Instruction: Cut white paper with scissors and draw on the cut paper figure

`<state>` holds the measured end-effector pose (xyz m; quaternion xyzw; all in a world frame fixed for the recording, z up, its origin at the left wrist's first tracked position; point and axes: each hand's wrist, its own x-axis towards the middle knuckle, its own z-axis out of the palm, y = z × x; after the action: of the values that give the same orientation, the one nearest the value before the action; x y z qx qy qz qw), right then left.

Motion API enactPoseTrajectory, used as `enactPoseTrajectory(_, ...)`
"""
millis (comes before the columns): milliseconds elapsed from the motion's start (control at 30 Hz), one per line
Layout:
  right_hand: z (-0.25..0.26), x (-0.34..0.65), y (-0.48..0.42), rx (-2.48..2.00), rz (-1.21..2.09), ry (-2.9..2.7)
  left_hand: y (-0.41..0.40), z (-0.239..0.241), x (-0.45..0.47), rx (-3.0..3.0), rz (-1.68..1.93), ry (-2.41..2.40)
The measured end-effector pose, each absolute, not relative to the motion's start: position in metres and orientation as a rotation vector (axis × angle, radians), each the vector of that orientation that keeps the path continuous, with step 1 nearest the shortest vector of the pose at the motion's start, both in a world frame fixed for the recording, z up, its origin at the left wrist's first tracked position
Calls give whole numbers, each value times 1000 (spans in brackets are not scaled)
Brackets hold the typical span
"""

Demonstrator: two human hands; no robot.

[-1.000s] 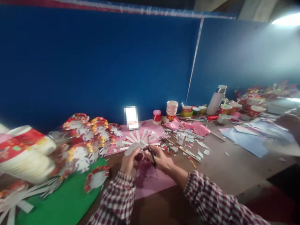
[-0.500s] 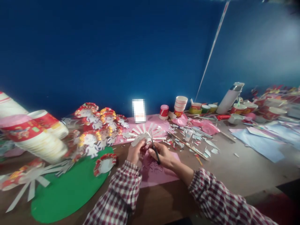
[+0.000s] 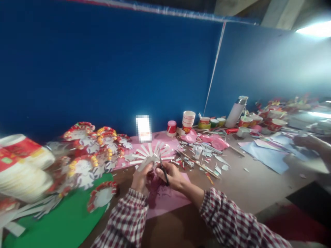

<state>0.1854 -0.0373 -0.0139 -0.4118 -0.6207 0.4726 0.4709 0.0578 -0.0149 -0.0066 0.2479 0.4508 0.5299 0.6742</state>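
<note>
My left hand (image 3: 140, 178) pinches a pale paper cut-out (image 3: 147, 161) and holds it up over a pink sheet (image 3: 165, 196) on the table. My right hand (image 3: 172, 176) grips black-handled scissors (image 3: 162, 166), blades pointing up next to the cut-out. Both hands are closed and almost touch. Checked red and white sleeves cover both forearms.
Stacked red and white paper cups (image 3: 23, 168) lie at the left above a green sheet (image 3: 64, 220). Finished red cup figures (image 3: 95, 144) crowd the back left. Paper scraps (image 3: 207, 158), cups (image 3: 188, 120), a white flask (image 3: 236, 112) and blue paper (image 3: 266, 155) spread rightwards. Another person's hand (image 3: 307, 141) is at far right.
The view swung up and back again. My hands stayed together over the pink sheet, still holding the cut-out and the scissors.
</note>
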Motion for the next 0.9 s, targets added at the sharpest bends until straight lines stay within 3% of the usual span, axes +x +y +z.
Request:
enactPoseTrajectory(233,-10,190,-36,-1013,1229,-1236,-17,7,58,505,1258,863)
enactPoseTrajectory(467,-5,192,-39,-1122,899,-1463,-19,6,58,545,1257,946)
enactPoseTrajectory(900,-10,182,-41,-1037,1063,-1552,-19,-2,57,542,1247,827)
